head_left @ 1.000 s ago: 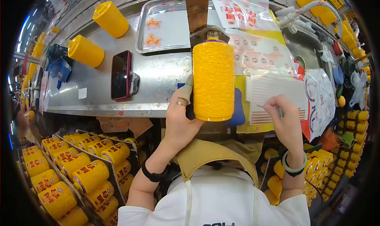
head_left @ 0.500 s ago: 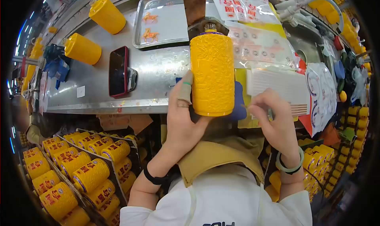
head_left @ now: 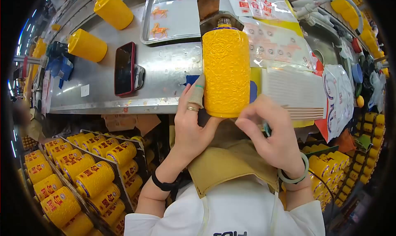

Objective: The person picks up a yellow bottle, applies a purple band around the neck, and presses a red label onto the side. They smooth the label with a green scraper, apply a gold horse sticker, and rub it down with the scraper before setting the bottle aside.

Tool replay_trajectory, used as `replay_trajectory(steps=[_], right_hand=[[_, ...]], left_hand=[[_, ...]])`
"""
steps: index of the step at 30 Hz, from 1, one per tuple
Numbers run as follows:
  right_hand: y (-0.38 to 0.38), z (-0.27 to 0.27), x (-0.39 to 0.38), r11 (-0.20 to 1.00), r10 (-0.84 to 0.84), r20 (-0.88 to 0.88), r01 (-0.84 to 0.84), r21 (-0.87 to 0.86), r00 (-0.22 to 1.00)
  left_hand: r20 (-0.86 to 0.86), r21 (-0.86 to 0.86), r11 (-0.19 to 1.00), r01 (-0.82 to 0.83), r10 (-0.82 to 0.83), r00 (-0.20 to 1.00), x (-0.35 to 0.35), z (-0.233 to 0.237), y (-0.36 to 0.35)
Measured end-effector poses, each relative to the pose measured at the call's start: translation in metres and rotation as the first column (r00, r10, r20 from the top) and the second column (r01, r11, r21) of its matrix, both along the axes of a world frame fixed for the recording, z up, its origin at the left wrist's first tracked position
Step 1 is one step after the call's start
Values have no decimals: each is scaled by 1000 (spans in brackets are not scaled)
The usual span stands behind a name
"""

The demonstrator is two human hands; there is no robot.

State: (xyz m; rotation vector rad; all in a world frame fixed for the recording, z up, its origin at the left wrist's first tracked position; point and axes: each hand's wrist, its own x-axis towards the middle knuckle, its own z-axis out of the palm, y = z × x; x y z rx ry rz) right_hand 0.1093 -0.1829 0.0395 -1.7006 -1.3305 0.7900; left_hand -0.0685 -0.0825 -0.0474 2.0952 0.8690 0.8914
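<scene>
A yellow embossed bottle point(head_left: 226, 73) lies in front of me, its glass neck toward a dark metal holder point(head_left: 222, 19) at the far side. My left hand point(head_left: 193, 124) supports it from the left and below, with a cloth finger cover on one finger. Close to the bottle's lower right corner is my right hand point(head_left: 272, 130), its thumb and index finger pinched together. A small green item shows between its fingers; anything at the fingertips is too small to make out.
A phone point(head_left: 124, 68) and two yellow bottles point(head_left: 87, 45) are on the metal table point(head_left: 165, 75). A tray point(head_left: 177, 37) holds orange horse decals. Printed sheets point(head_left: 276, 46) and a white striped stack point(head_left: 293, 89) lie right. Crated bottles point(head_left: 95, 179) stand below left.
The bottle and left hand appear slightly farther right in view. My right hand has moved left, near the bottle's lower corner.
</scene>
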Motion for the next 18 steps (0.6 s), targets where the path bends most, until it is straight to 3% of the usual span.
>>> replay_trajectory(steps=[3, 5, 8, 18], right_hand=[[4, -9, -4, 1000, -6, 17, 5, 12, 1000], [6, -11, -6, 999, -19, 38, 17, 30, 999], [6, -7, -7, 999, -41, 66, 41, -5, 997], [1, -6, -4, 994, -109, 154, 111, -3, 982]], left_hand=[[46, -132, 990, 54, -49, 998, -1, 9, 1], [139, -310, 934, 177, -140, 980, -2, 20, 1], [255, -361, 902, 236, -148, 956, -5, 16, 0], [314, -400, 894, 203, -74, 947, 5, 17, -7]])
